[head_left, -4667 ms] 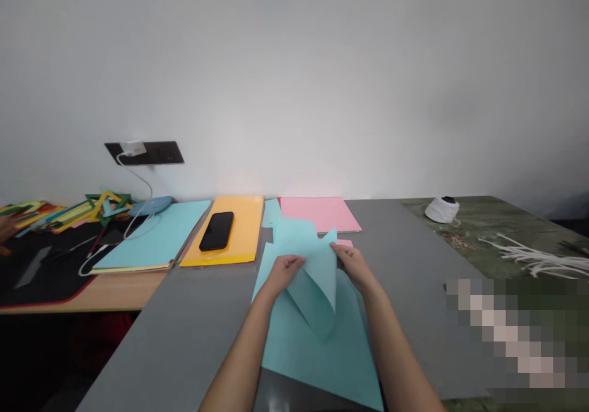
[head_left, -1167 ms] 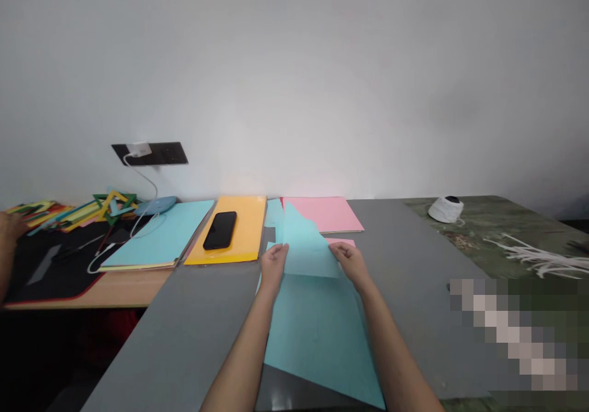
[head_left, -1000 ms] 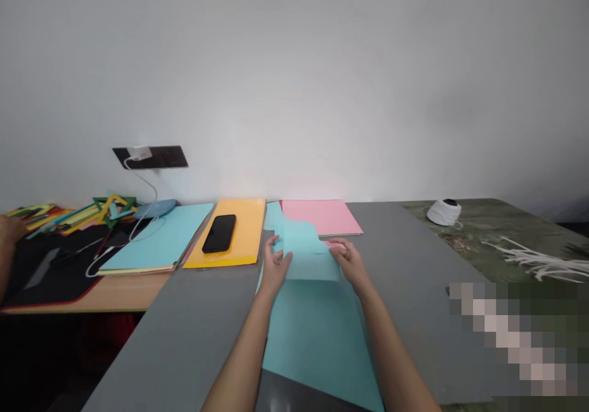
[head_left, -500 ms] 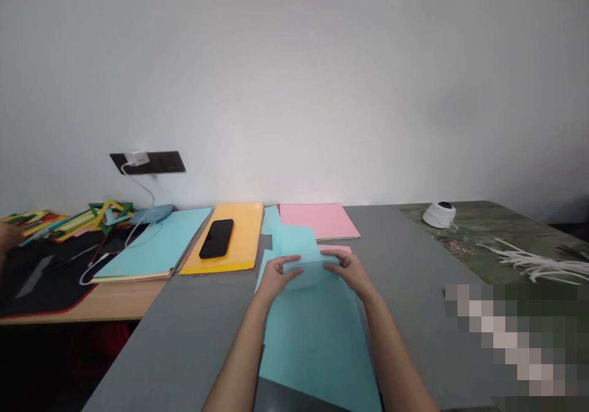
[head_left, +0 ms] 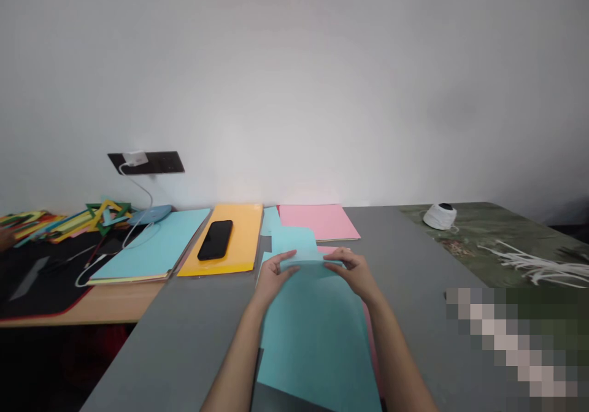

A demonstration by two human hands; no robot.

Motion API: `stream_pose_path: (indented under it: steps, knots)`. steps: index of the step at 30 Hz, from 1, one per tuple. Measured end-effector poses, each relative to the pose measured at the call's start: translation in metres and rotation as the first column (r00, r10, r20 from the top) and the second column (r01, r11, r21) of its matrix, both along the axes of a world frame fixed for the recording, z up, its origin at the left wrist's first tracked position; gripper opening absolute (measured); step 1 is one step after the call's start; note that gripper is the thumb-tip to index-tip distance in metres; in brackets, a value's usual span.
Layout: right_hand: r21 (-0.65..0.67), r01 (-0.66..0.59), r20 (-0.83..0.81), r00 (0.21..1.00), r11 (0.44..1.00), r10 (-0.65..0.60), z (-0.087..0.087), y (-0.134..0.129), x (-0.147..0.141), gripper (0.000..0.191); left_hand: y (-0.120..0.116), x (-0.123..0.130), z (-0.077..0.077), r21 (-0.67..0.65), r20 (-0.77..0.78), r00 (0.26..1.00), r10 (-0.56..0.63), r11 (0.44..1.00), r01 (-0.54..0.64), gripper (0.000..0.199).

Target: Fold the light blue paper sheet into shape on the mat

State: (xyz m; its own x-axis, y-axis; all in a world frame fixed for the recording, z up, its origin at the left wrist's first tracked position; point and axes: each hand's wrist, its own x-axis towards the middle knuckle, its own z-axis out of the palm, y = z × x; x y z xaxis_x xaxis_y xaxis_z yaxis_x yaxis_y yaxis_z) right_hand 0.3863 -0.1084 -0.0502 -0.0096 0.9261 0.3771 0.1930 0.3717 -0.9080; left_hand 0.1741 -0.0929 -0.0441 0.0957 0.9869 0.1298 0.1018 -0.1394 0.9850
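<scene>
From my remote seat, I have the left hand [head_left: 272, 278] and right hand [head_left: 356, 272] pinching the near edge of a thin light-blue paper sheet [head_left: 294, 239] between thumbs and fingers. It stretches away beyond my grip, its near edge above a larger turquoise paper sheet [head_left: 317, 332] on the grey tabletop [head_left: 197, 332].

Room over grey tabletop [head_left: 426, 292], right of right hand [head_left: 359, 274] — phone [head_left: 215, 240] obstructs ahead-left
</scene>
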Motion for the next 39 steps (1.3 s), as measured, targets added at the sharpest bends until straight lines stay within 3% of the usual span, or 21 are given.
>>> stream_pose_path:
  steps: [4, 8, 13, 16, 19, 22, 29, 35, 39]
  knots:
    - [0.024, 0.038, -0.002, 0.999, 0.999, -0.038, 0.006, -0.003, 0.000, 0.015, 0.004, -0.003, -0.007, 0.163, -0.098, 0.995, 0.033, 0.987, -0.017, 0.036]
    - [0.049, 0.062, -0.028, 0.998, 0.997, -0.061, 0.013, -0.007, 0.000, 0.013, 0.003, -0.003, -0.004, 0.410, -0.171, 0.979, 0.108, 0.912, -0.029, 0.022]
    - [0.067, 0.072, -0.097, 0.993, 0.995, -0.065, 0.023, -0.012, -0.001, 0.010, 0.000, -0.005, 0.008, 0.484, -0.124, 0.981, 0.147, 0.872, -0.069, 0.016]
    - [0.104, 0.106, -0.138, 0.986, 0.989, -0.091, 0.028, -0.015, -0.002, 0.008, -0.005, -0.007, 0.016, 0.469, -0.073, 0.997, -0.031, 0.881, 0.062, 0.032]
    - [0.140, 0.156, -0.179, 0.975, 0.978, -0.130, 0.030, -0.017, -0.005, 0.007, -0.014, -0.006, 0.023, 0.425, -0.059, 0.973, -0.222, 0.877, 0.226, 0.064]
    - [0.124, 0.197, -0.216, 0.962, 0.973, -0.167, 0.031, -0.018, -0.009, 0.008, -0.023, -0.001, 0.028, 0.362, -0.061, 0.972, -0.225, 0.903, 0.232, 0.080]
    - [0.036, 0.211, -0.196, 0.960, 0.977, -0.200, 0.031, -0.019, -0.016, 0.015, -0.023, 0.007, 0.024, 0.168, -0.021, 0.999, -0.041, 0.985, 0.044, 0.036]
    - [0.007, 0.255, -0.114, 0.961, 0.967, -0.252, 0.027, -0.017, -0.016, 0.023, -0.017, 0.006, 0.019, 0.082, -0.002, 1.000, -0.004, 0.997, 0.004, 0.031]
    - [-0.056, 0.260, -0.137, 0.955, 0.964, -0.265, 0.021, -0.013, -0.016, 0.025, -0.014, 0.007, 0.016, 0.017, 0.065, 0.997, -0.041, 0.999, 0.040, 0.035]
